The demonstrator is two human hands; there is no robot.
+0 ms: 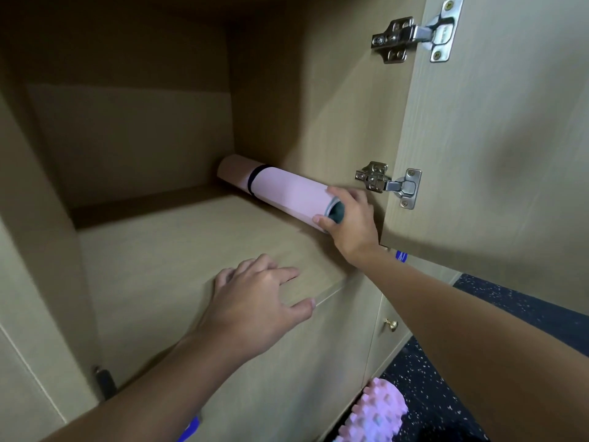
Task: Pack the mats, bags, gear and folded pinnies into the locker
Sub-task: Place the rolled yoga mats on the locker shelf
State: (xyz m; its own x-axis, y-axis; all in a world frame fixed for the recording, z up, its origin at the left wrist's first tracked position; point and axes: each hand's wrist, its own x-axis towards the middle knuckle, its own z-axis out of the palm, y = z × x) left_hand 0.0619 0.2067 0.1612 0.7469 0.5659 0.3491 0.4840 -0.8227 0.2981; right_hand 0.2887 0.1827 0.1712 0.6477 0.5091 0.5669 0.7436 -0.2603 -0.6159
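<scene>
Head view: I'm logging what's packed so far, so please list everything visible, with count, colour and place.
Locker: one, light wood, open, ahead.
Rolled mat: one, pink with dark strap, lying inside along the right wall.
Door: one, light wood, swung open, right.
Hinges: two, silver, door's inner edge.
Knob: one, brass, lower door.
Foam roller: one, pink, knobbly, floor, bottom right.
Floor: dark, speckled, right.
Left hand: one, open, at the locker's front edge.
Right hand: one, gripping the mat's near end.

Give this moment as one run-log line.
rolled mat: on shelf, right side | right hand: grips its end | left hand: on shelf edge | foam roller: not packed
</scene>
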